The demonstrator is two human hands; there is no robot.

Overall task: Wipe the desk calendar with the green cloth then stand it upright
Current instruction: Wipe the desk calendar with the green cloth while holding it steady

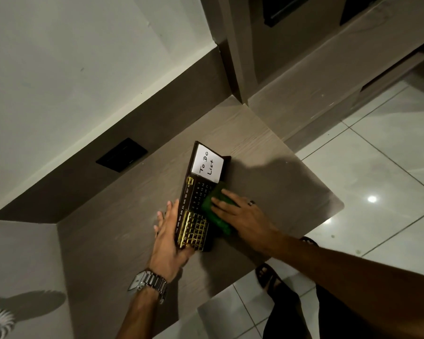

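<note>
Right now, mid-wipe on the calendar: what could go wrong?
1. The desk calendar lies flat, braced only along one edge by the left hand; a hard push from the right hand pressing the green cloth could make it skid on the smooth desk.
2. The white "To Do List" card sits just beyond the cloth; a stroke that way might catch or smudge it.
3. The gold grid frame could snag the cloth.

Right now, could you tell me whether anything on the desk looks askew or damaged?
Only the desk calendar: it lies flat at a slant on the desk rather than standing. The left hand steadies it while the right hand presses the green cloth on it. No damage shows.
</note>
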